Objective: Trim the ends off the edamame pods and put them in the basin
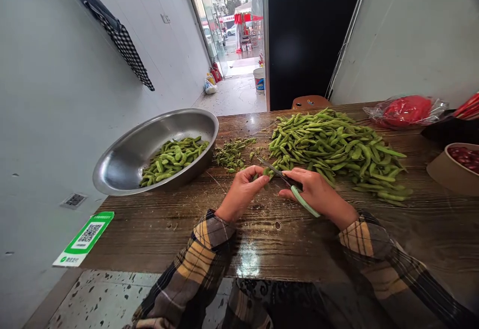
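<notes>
Wooden table (157, 229) carries everything. Biggest item on it is the steel basin (123, 162) far left, tilted toward us, with a small batch of trimmed pods (172, 158) inside. Right of centre sits the main heap of untrimmed edamame pods (333, 147), loosely piled, pods pointing every which way. Between basin and heap there's a little scatter of cut tips (232, 153). Far right: a red bag (406, 111) and a bowl of red fruit (464, 159), well apart from our hands.

Our right hand (318, 194) is closed around the scissors (290, 185), green handle trailing back toward the wrist, blades running up-left toward the left hand. Blades look nearly shut, but we can't tell for sure.

Our left hand (241, 189) pinches a single pod (262, 174) between thumb and fingertips, just in front of the heap's near edge. Mostly hidden by the fingers; the exposed end points right, into the blades, so its long axis looks roughly left-right, crossing the scissors.

Handling, as we judge it: pod is light, firm but bendy, slightly fuzzy so not slippery. Squeezing hard would bruise the beans. Best held mid-body, leaving the tip clear for the cut.
</notes>
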`<control>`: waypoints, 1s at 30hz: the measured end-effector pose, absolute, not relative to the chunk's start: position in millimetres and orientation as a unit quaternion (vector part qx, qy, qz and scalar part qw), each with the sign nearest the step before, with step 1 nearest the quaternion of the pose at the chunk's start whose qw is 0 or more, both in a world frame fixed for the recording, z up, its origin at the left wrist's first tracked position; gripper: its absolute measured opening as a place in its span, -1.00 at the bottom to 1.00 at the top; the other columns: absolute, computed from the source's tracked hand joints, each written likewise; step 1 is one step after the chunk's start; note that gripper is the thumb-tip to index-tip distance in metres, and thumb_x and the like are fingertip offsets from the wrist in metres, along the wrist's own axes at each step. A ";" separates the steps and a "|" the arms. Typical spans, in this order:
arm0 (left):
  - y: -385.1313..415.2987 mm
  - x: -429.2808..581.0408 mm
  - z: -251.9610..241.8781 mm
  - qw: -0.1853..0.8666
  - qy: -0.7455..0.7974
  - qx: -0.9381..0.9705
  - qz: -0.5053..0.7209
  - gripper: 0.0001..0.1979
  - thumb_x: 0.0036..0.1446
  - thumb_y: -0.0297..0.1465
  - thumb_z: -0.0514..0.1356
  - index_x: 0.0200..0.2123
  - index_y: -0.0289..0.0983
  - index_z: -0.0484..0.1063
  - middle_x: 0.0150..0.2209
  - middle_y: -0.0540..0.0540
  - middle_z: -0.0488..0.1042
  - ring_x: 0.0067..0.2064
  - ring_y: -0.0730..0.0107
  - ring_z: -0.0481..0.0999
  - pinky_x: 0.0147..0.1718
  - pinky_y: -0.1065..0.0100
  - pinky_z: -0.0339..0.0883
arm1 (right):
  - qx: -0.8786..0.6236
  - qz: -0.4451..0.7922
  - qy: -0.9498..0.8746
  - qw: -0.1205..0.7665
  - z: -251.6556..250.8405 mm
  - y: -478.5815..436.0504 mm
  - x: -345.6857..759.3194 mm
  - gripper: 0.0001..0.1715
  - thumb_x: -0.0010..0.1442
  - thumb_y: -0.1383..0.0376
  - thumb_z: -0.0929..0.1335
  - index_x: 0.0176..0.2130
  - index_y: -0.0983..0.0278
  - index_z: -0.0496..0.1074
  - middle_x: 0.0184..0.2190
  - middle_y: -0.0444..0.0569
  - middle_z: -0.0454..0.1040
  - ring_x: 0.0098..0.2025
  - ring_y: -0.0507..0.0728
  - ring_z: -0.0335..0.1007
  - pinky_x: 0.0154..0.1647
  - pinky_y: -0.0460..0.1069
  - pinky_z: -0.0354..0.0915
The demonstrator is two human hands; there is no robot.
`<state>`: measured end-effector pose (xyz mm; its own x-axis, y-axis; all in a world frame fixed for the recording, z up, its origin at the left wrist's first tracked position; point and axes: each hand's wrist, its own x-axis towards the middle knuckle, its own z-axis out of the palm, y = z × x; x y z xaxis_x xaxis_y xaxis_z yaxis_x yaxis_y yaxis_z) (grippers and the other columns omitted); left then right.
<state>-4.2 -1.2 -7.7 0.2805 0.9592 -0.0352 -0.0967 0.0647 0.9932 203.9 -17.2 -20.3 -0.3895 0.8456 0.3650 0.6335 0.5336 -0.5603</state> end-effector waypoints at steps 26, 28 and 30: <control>-1.2 -5.0 -4.9 0.703 0.363 0.368 0.488 -0.66 -0.16 -0.35 0.42 -0.34 -0.32 0.38 -0.45 0.00 0.47 -0.63 0.74 0.15 -0.70 0.61 -0.12 | -0.445 0.178 -0.793 0.376 -24.4 -18.5 196.3 -0.54 0.13 0.12 0.42 -0.02 0.27 0.41 -0.26 0.01 0.45 -0.29 0.15 0.42 -0.24 0.05 0.39; -0.5 -5.5 -4.7 0.708 0.360 0.365 0.486 -0.67 -0.16 -0.36 0.42 -0.34 -0.32 0.38 -0.46 0.00 0.47 -0.62 0.74 0.16 -0.70 0.61 -0.10 | -0.444 0.168 -0.794 0.379 -25.4 -18.3 196.7 -0.55 0.14 0.12 0.42 -0.02 0.26 0.42 -0.27 0.01 0.45 -0.29 0.16 0.42 -0.23 0.04 0.39; 0.5 -6.0 -5.1 0.713 0.356 0.359 0.486 -0.68 -0.15 -0.38 0.41 -0.34 -0.33 0.38 -0.46 -0.01 0.46 -0.61 0.73 0.17 -0.69 0.62 -0.09 | -0.446 0.165 -0.796 0.373 -25.5 -18.9 196.8 -0.54 0.14 0.12 0.43 -0.01 0.26 0.42 -0.23 0.03 0.47 -0.25 0.17 0.44 -0.20 0.05 0.39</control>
